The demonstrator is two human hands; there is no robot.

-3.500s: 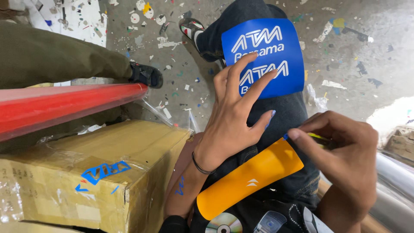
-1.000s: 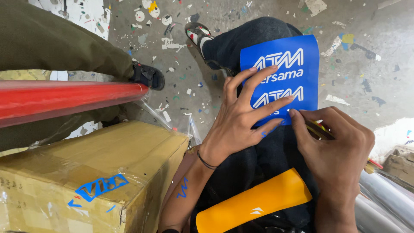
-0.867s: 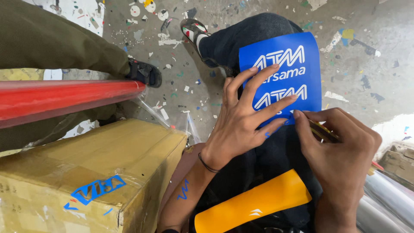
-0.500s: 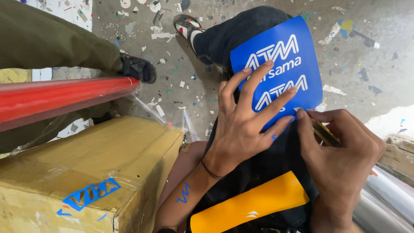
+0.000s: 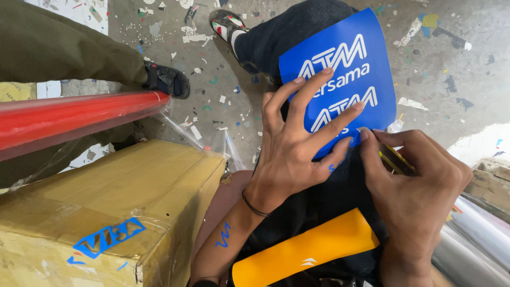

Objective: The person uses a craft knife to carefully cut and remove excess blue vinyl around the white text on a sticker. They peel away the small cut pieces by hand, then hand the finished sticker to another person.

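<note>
Blue sticker sheet [image 5: 345, 64] w/ white letters lies on person's dark-trousered knee; left hand [image 5: 297, 154] flat on it, fingers spread, gripping nothing. Right hand [image 5: 419, 186] at sheet's lower edge, grip closed on thin yellow-black tool [image 5: 393, 159]. Orange strip [image 5: 305, 255] on lap below, cardboard box [image 5: 111, 212] & red roll [image 5: 74, 119] to left.

Blue sticker sheet [image 5: 340, 64] with white lettering lies tilted on a dark-trousered knee; lower edge under spread fingers [image 5: 319, 101].
</note>
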